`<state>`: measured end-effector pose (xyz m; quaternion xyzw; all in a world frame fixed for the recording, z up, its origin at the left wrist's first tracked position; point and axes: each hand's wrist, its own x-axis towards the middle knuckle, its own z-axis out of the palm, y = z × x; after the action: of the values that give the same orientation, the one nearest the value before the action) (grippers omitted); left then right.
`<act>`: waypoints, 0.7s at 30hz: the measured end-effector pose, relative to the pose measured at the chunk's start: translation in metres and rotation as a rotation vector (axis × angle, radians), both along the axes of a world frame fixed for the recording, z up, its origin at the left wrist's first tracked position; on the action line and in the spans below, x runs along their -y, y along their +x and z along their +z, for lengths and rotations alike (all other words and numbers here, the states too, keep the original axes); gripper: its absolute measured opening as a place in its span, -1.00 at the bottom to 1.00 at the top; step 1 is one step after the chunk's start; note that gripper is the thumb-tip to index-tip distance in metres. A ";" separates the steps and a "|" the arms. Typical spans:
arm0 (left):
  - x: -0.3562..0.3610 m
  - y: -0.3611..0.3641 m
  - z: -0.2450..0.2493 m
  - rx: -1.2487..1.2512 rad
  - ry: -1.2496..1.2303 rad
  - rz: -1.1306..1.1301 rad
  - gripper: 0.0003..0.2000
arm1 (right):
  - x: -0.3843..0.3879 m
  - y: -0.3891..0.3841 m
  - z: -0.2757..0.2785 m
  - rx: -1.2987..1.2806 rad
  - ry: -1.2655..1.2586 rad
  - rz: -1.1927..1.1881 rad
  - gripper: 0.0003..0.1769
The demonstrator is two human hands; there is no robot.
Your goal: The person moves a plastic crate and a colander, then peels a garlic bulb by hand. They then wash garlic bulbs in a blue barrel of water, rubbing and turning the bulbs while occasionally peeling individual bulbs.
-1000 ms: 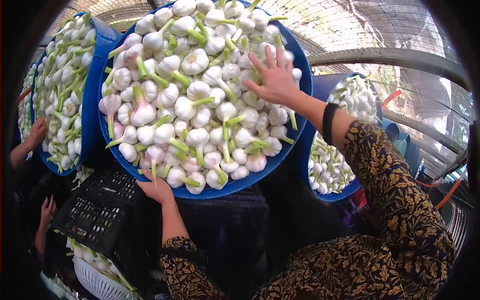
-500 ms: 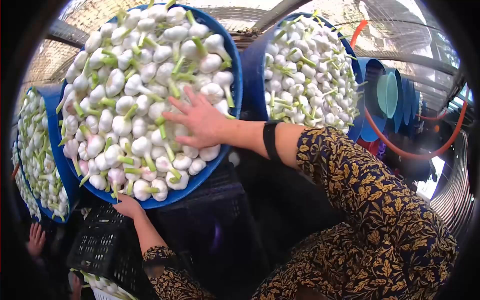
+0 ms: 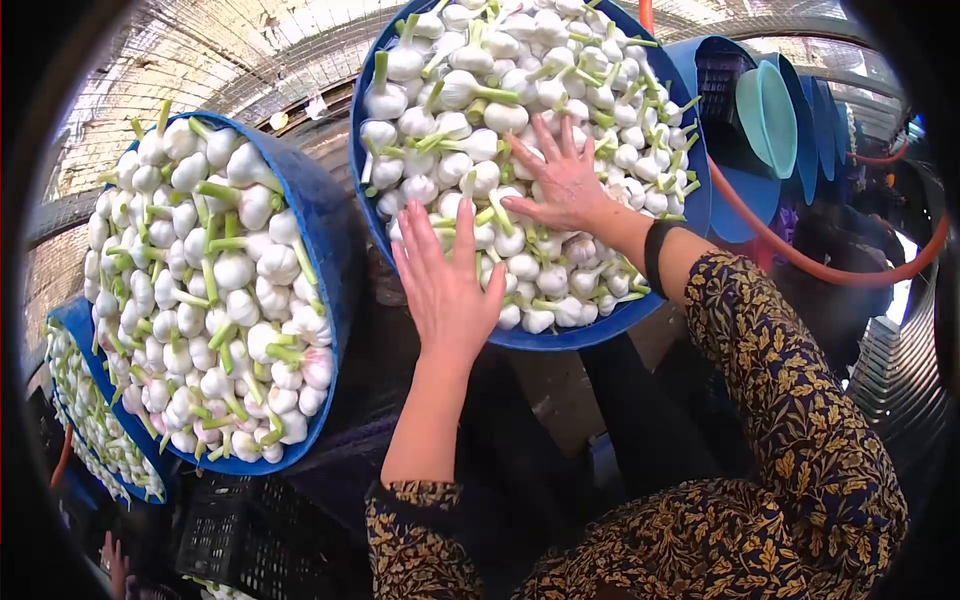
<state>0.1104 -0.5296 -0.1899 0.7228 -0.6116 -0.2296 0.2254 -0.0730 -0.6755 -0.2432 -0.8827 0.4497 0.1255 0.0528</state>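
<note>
Both of my hands are over a blue tub point(image 3: 600, 332) heaped with white garlic bulbs point(image 3: 470, 90) that have short green stems. My right hand point(image 3: 565, 180) lies spread on the bulbs near the tub's middle, palm down, a dark band on its wrist. At the tub's lower left, my left hand point(image 3: 445, 285) is flat with its fingers apart, over the rim and the nearest bulbs. Whether its palm presses on the garlic cannot be made out. Neither hand holds a bulb.
A second blue tub point(image 3: 318, 250) full of garlic stands to the left, another garlic tub point(image 3: 150, 465) beyond it. Black crates point(image 3: 240, 530) sit at the lower left, near another person's hand point(image 3: 115, 565). On the right are a turquoise basin point(image 3: 768, 120) and an orange hose point(image 3: 800, 255).
The view has shifted right. My right hand has gone from the left tub to the right-hand one. My left hand has left the first tub's rim and opened over the same right-hand tub.
</note>
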 end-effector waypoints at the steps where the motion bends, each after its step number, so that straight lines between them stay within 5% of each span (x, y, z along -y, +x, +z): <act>1: 0.022 -0.011 -0.022 0.085 0.149 0.002 -0.12 | 0.001 -0.003 -0.008 -0.003 -0.028 0.036 -0.08; 4: 0.062 -0.032 -0.055 0.264 0.458 -0.029 -0.09 | 0.007 -0.007 -0.025 -0.093 0.133 0.039 -0.14; 5: 0.067 -0.035 -0.061 0.280 0.484 -0.050 -0.13 | 0.012 -0.004 -0.035 -0.318 0.191 0.064 -0.21; 7: 0.071 -0.042 -0.067 0.307 0.505 -0.070 -0.17 | 0.021 -0.011 -0.057 -0.251 0.600 -0.034 -0.33; 8: 0.072 -0.046 -0.065 0.258 0.613 -0.102 -0.20 | 0.018 -0.019 -0.042 -0.246 0.597 -0.036 -0.33; 10: 0.079 -0.046 -0.065 0.226 0.687 -0.122 -0.24 | 0.020 -0.023 0.013 -0.094 0.492 0.070 -0.50; 12: 0.082 -0.038 -0.062 -0.118 0.476 -0.021 -0.28 | 0.054 -0.027 0.050 0.090 0.434 0.027 -0.57; 13: 0.091 -0.034 -0.058 -0.020 0.363 -0.011 -0.25 | 0.066 -0.033 0.058 0.264 0.395 -0.013 -0.63; 15: 0.131 -0.033 -0.041 0.162 0.201 0.052 -0.21 | 0.129 -0.030 0.045 0.587 -0.070 0.139 -0.56; 16: 0.151 -0.031 -0.040 0.337 0.053 0.111 -0.18 | 0.162 -0.023 0.041 0.497 -0.168 0.109 -0.41; 18: 0.185 -0.030 -0.053 0.409 0.291 0.157 -0.11 | 0.203 -0.007 -0.002 0.327 -0.240 -0.087 -0.13; 21: 0.198 -0.039 -0.082 0.427 0.409 0.151 -0.08 | 0.194 -0.005 -0.032 0.216 -0.240 -0.040 -0.13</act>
<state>0.0714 -0.7274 -0.2715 0.8285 -0.5309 -0.1734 -0.0419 -0.0784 -0.8697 -0.2754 -0.8819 0.4708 -0.0258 -0.0023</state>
